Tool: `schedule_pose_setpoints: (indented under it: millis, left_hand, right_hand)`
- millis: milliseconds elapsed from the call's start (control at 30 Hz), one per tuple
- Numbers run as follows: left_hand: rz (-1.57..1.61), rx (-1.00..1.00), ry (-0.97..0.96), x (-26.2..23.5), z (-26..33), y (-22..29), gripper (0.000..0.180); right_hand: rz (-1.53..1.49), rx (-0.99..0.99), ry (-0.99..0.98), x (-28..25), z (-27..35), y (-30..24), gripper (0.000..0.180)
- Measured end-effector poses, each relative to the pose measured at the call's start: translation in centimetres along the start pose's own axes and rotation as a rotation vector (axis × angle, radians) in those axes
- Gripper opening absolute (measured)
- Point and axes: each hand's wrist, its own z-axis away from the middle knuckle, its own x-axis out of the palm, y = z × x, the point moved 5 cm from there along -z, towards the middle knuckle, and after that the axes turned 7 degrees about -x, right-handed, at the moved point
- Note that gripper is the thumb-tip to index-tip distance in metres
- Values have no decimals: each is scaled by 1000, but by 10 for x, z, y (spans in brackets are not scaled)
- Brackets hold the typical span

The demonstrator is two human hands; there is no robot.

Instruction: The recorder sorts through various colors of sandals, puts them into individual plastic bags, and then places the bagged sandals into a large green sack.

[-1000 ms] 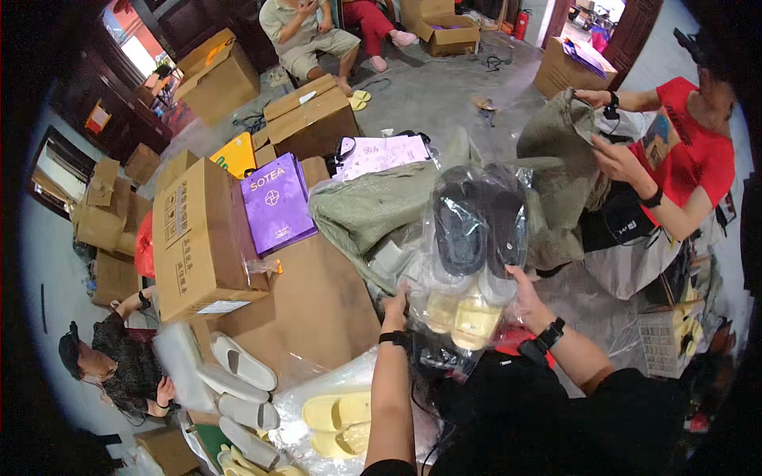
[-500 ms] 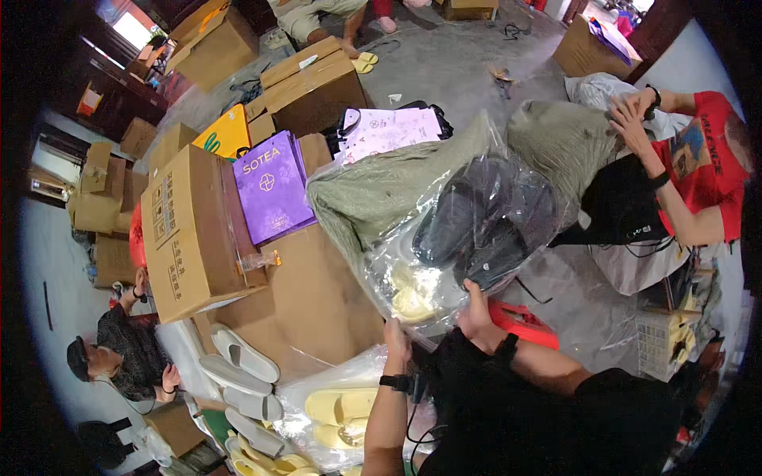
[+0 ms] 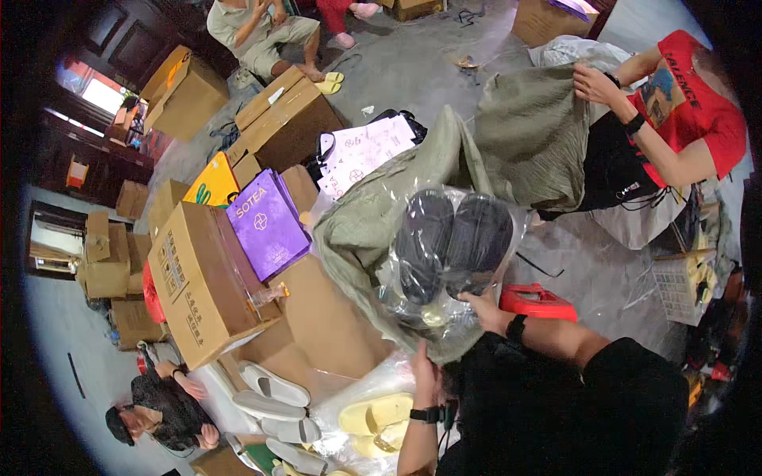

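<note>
A clear plastic bag with black slippers (image 3: 451, 242) in it is at the mouth of a grey-green woven sack (image 3: 337, 246). My right hand (image 3: 482, 309) is closed on the bag's near edge, thumb on top. Something pale yellow (image 3: 432, 316) shows through the plastic beside it. My left hand (image 3: 426, 373) is closed on the sack's near rim, lower and to the left. The sack's far side stands up in folds behind the slippers. A co-worker in red holds up another grey-green sack (image 3: 532, 135) at the right.
Left of the sack are a cardboard box (image 3: 206, 278), purple paper bags (image 3: 268, 224) and white printed bags (image 3: 361, 155). Grey slippers (image 3: 274, 386) and yellow slippers (image 3: 369, 416) lie near me. A red stool (image 3: 538, 303) stands right of my right hand. Another person sits at lower left.
The bag of slippers has shifted left and sits more upright within the sack's mouth. My left hand is now lower, at the sack's rim. The co-worker's sack hangs more spread out. The view has turned.
</note>
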Motion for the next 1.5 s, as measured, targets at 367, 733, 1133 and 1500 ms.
schedule_pose_setpoints:
  millis: [367, 733, 1133, 1500]
  left_hand:
    - [-55, -265, -46, -20, 1, -4, 42]
    - [-41, -406, 104, -12, 14, 4, 45]
    - [-14, -308, 330, -5, 21, 15, 32]
    - [-125, -338, 298, -20, 25, 0, 31]
  right_hand:
    - [1066, -174, -1709, -23, 0, -84, 42]
    - [473, -217, 93, -38, -412, -259, 70]
    - [190, 148, -83, 9, -444, -257, 21]
    - [964, -926, 243, 49, -439, -302, 14]
